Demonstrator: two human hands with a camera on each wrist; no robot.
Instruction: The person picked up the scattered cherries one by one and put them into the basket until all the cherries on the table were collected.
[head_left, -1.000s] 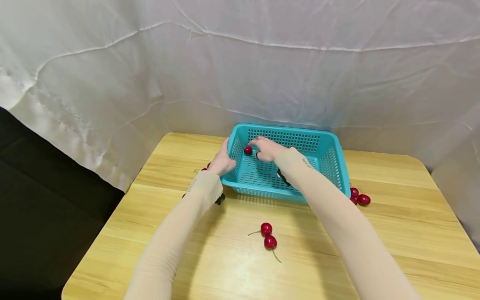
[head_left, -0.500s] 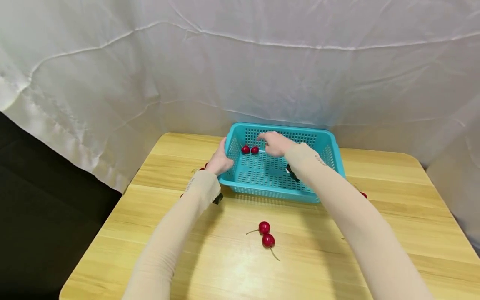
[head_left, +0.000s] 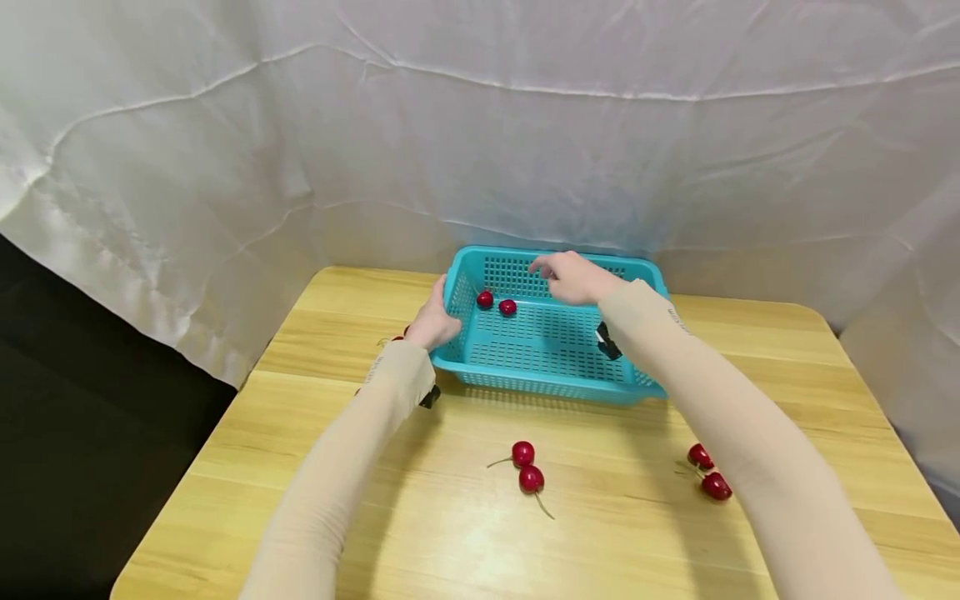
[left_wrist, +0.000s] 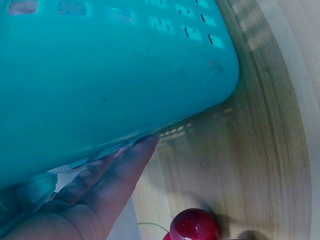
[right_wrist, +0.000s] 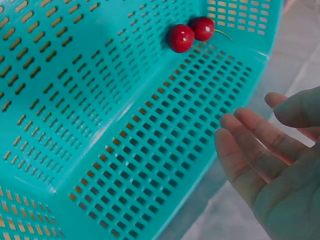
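Observation:
A turquoise plastic basket (head_left: 547, 393) stands at the back of the table, with two cherries (head_left: 507, 307) inside at its far left. My left hand (head_left: 433, 322) grips the basket's left side, thumb over the rim and fingers (left_wrist: 125, 167) along the outer wall. Above the basket's back part is my right hand (head_left: 573, 277); its fingers (right_wrist: 265, 142) are relaxed and hold nothing. Behind my left wrist, more cherries (left_wrist: 195, 225) lie partly hidden beside the basket.
Two stemmed cherries (head_left: 527, 467) lie on the wooden table (head_left: 600, 533) in front of the basket. Another pair of cherries (head_left: 708, 473) is partly covered by my right sleeve. A pale cloth (head_left: 525, 150) hangs behind the table; dark cloth (head_left: 90, 433) lies to the left.
My right hand has let go of a cherry beside the first one in the basket, then moved right and slightly up. That cherry has rolled slightly. My left hand stays on the basket.

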